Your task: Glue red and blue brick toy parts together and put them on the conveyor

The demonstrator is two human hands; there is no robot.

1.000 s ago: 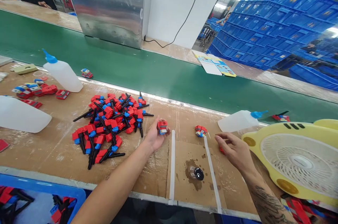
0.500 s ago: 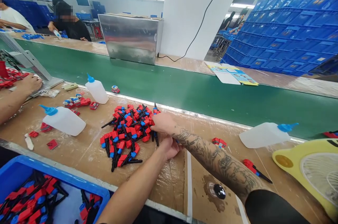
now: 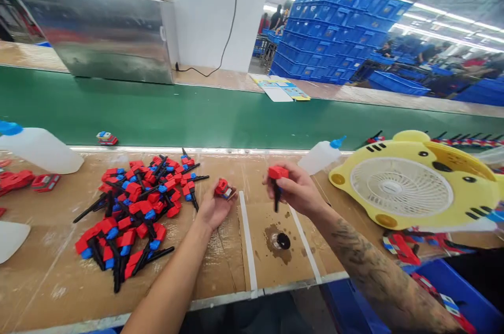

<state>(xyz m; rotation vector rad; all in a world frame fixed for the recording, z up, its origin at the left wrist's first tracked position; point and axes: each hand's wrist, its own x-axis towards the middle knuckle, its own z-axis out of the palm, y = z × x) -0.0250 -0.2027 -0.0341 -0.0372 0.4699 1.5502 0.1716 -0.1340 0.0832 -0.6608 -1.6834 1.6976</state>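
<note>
Resting in the curled fingers of my left hand (image 3: 212,211) is a small red toy vehicle piece (image 3: 222,186) with some white and blue on it. My right hand (image 3: 302,192) pinches a red toy part with a black rod (image 3: 277,173), the rod pointing down. Both hands are above the cardboard-covered bench (image 3: 220,265), apart from each other. Left of them lies a pile of red, blue and black toy parts (image 3: 136,202). Below my right hand, a small round black object (image 3: 283,241) stands on a wet patch between two white tape strips.
A yellow animal-faced fan (image 3: 401,187) lies at the right, beside a blue-tipped bottle (image 3: 319,158). Another bottle (image 3: 43,150) lies at the left. Behind the bench runs a green conveyor belt (image 3: 212,118). A blue bin (image 3: 452,286) holds toy parts at lower right.
The view has turned to the right. My right hand has left the pile's edge with the red toy part, and my hands have separated. The toy piece in my left hand now shows.
</note>
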